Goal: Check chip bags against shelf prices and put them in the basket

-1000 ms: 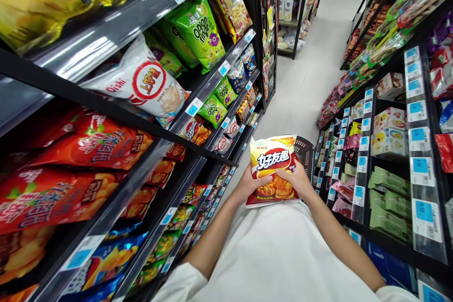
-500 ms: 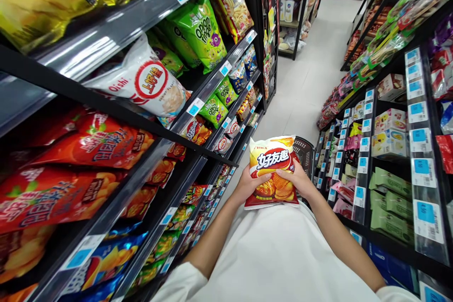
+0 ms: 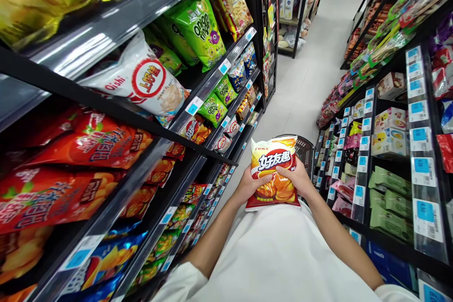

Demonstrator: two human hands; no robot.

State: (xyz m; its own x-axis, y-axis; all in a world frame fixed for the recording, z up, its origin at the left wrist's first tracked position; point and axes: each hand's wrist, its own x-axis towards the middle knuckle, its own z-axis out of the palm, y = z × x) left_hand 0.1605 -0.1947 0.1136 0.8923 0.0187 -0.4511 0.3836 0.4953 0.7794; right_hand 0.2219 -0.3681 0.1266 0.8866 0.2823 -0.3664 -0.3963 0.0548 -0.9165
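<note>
I'm wearing a plain white top (image 3: 279,255), loose over my front, with short, wide sleeves. The left sleeve (image 3: 177,285) and the right sleeve (image 3: 396,295) end around my elbows, leaving my forearms (image 3: 212,240) and hands (image 3: 251,185) bare.

bright even overhead light, glare on shelf edges (image 3: 106,40), curved fisheye edges

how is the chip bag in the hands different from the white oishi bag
The chip bag is held in the left hand and right hand; the Oishi bag lies on a shelf. The chip bag is red and yellow; the Oishi bag is mostly white with a red circle. Both are printed snack bags.
</note>
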